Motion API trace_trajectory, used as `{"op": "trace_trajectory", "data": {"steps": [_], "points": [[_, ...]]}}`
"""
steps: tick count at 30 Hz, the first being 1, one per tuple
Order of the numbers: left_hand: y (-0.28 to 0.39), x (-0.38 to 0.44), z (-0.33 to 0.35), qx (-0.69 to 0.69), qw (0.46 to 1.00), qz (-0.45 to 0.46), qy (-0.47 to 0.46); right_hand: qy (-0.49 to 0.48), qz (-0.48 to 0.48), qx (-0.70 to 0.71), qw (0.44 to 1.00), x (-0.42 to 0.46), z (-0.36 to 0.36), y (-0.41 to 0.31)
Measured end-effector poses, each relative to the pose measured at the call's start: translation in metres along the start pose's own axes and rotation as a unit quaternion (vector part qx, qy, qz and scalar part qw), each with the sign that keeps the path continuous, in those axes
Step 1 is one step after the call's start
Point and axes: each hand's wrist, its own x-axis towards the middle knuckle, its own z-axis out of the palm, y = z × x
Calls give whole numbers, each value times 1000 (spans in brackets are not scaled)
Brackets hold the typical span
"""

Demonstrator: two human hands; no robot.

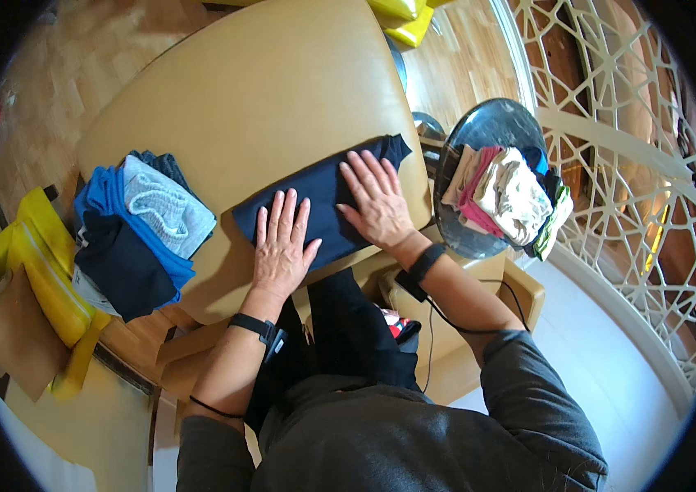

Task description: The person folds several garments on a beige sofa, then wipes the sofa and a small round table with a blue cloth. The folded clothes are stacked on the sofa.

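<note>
A dark navy garment, folded into a long flat strip, lies across the front part of a tan padded table. My left hand rests flat on its left part, fingers spread and pointing away from me. Farther right, my right hand presses palm down on the cloth with the thumb apart. Neither hand grips anything. The garment's narrower right end reaches close to the table's right edge. What kind of garment it is cannot be made out.
At the table's left edge sits a pile of folded clothes in grey, blue and black. A round dark marble-look side table on the right bears another stack of clothes. Beyond it stands a white lattice screen. A yellow cushioned item is at far left.
</note>
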Motion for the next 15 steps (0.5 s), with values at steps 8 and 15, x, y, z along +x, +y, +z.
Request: {"op": "trace_trajectory", "data": {"steps": [8,15], "points": [[5,-45,2,-27,997,17,-69,-56,-36,-6,998,31,-39,-10],[-6,-47,10,102,989,87,-62,-224,13,-81,971,65,-39,-18]]}}
